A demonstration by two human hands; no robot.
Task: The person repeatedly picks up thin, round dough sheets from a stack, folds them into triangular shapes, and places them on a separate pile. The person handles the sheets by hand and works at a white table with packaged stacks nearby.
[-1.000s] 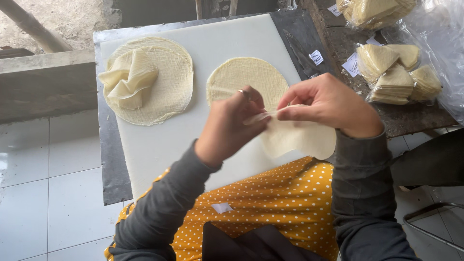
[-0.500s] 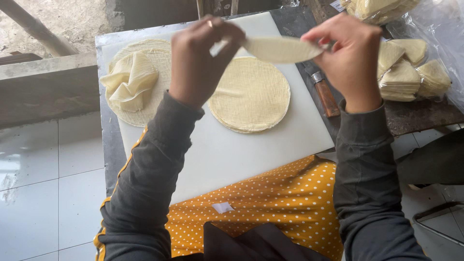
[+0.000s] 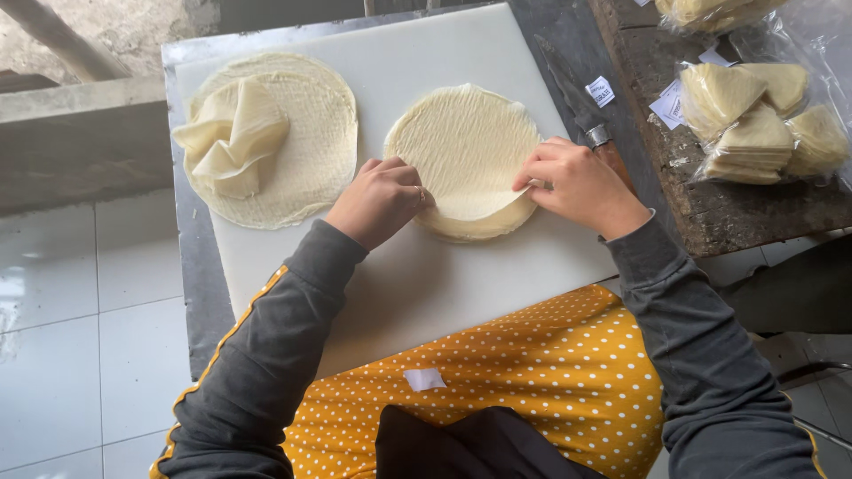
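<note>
The left hand point(image 3: 380, 200) rests on the near left edge of the right stack point(image 3: 466, 155) of thin round wrappers, fingers curled narrow and pinching at the top sheet's rim, though whether they actually grip it cannot be told. The right hand point(image 3: 577, 182) sits on the stack's right edge, fingertips pressed together against the rim in the same way. The stack lies near the middle of the white board point(image 3: 399, 284), apart from a second, wider stack point(image 3: 306, 146) at the board's left, which carries a few folded sheets point(image 3: 232, 133) on top. A knife point(image 3: 581, 111) lies just beyond the right hand on the dark table, and bags of folded wrappers point(image 3: 754, 120) rest on a wooden slab to the right. The step in hand looks like freeing one sheet from the pile; peeling it seems to call for a light, even lift from both edges so the thin sheet does not tear.
</note>
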